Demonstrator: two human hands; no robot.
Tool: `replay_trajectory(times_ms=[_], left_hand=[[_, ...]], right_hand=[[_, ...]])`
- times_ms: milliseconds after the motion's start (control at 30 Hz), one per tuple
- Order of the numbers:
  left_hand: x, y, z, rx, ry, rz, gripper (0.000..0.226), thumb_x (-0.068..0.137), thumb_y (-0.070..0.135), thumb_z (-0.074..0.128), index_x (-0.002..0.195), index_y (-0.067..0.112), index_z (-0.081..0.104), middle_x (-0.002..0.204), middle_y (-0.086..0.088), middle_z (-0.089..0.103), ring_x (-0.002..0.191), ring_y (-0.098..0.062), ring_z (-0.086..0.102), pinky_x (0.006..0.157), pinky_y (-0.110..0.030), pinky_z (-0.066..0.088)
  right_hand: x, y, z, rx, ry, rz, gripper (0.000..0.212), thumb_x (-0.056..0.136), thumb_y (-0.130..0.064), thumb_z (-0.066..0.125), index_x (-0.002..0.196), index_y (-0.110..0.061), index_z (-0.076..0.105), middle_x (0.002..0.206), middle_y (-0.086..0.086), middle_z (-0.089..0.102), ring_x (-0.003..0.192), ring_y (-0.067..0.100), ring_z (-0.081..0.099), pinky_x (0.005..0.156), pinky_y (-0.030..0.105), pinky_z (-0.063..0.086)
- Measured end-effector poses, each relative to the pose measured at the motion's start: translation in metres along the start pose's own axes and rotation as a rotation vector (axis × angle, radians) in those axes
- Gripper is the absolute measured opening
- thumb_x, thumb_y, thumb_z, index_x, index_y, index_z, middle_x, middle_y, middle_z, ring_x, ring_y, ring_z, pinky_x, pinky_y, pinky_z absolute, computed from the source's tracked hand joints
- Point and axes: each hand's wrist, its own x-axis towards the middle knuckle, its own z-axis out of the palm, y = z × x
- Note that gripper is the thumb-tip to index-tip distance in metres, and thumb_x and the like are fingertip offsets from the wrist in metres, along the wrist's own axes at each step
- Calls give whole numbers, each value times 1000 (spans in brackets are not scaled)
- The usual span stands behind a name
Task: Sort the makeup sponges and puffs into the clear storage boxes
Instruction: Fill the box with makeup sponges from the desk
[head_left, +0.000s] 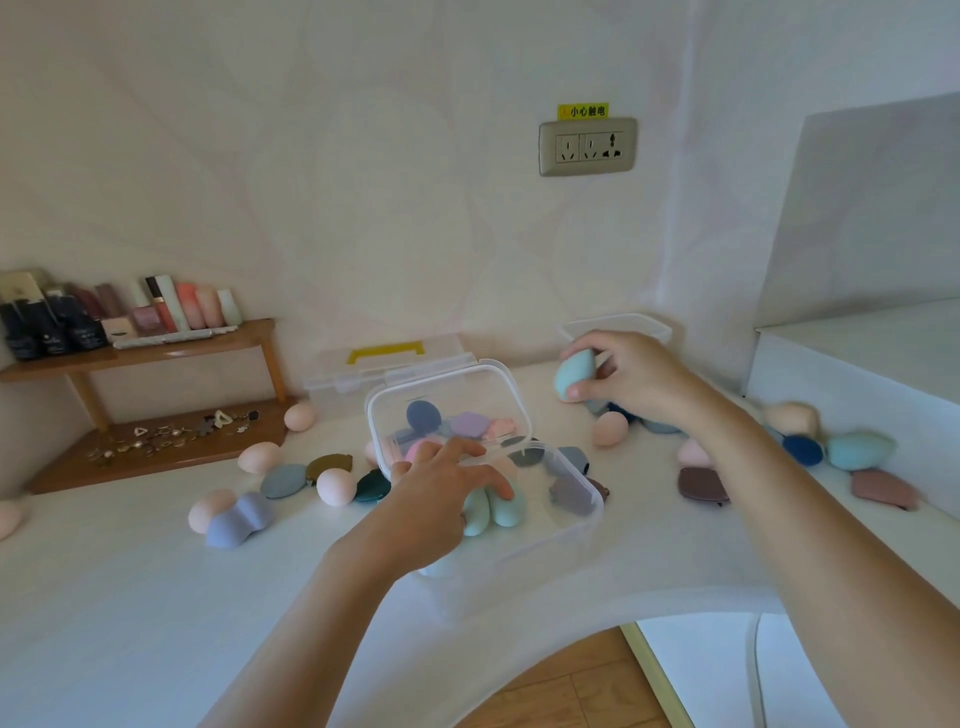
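White counter (156, 597) fills a corner under a pale wall. On the wall I read one yellow label (583, 110) above a socket (588, 147): "小心触电". The labels on the bottles (104, 317) on the wooden shelf (156, 351) at the left are too small for me to read.

Clear box (576, 525): it stands at the middle of the counter, with its lid (447, 395) raised and tilted back. Two teal sponges (493, 509) and a mauve puff (571, 493) lie inside it.

Left hand (447, 483): the fingers are straight and spread and hold nothing. They lie over the box at the lower edge of the lid.

Right hand (631, 374): it is raised at the back right. The thumb and fingers curl round a teal egg sponge (573, 375), which sits in front of a second clear container (618, 325).

Loose items, left of the box: peach sponges (260, 457), a lilac sponge (239, 519), and a row of flat puffs (283, 480) in grey, olive and dark teal.

Loose items, right of the box: a peach egg sponge (610, 427), a navy puff (802, 449) touching another teal sponge (860, 449), and two brown puffs (701, 483).

A clear case with a yellow handle (384, 353) stands behind the box, against the wall.
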Motion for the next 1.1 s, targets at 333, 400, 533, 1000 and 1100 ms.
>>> replay_trajectory(times_ms=[333,400,533,1000,1100], left_hand=[[-7,7,0,41,-4,-36,59,83,0,48,117,48,50,145,10,24,124,-22,26,94,-36,28],[-9,7,-1,41,-4,-29,59,83,0,48,117,48,50,145,10,24,123,-21,26,93,-36,27],[-13,9,-3,19,-24,-6,59,83,0,50,117,48,50,145,12,26,125,-19,25,96,-37,28],[-22,18,-1,38,-30,18,64,84,-1,47,119,52,53,142,7,32,122,-22,27,97,-45,32],[-21,18,-2,13,-27,26,61,85,1,51,119,51,53,145,9,31,123,-20,28,99,-44,33]], right_hand=[[-42,-41,42,-551,-402,-30,33,67,-20,79,97,-28,68,85,-10,57,81,13,56,71,31,50],[-44,-43,49,-649,-407,-32,32,69,-15,76,97,-26,66,93,-2,61,87,22,58,63,30,48],[-49,-55,57,-720,-404,-65,37,72,0,69,102,-18,58,92,6,56,83,24,51,51,26,34],[-68,-56,73,-725,-303,21,21,75,7,59,89,-6,50,76,6,48,76,27,56,55,27,38],[-74,-56,67,-665,-225,-38,40,75,6,59,107,-13,45,87,5,46,74,25,51,49,28,34]])
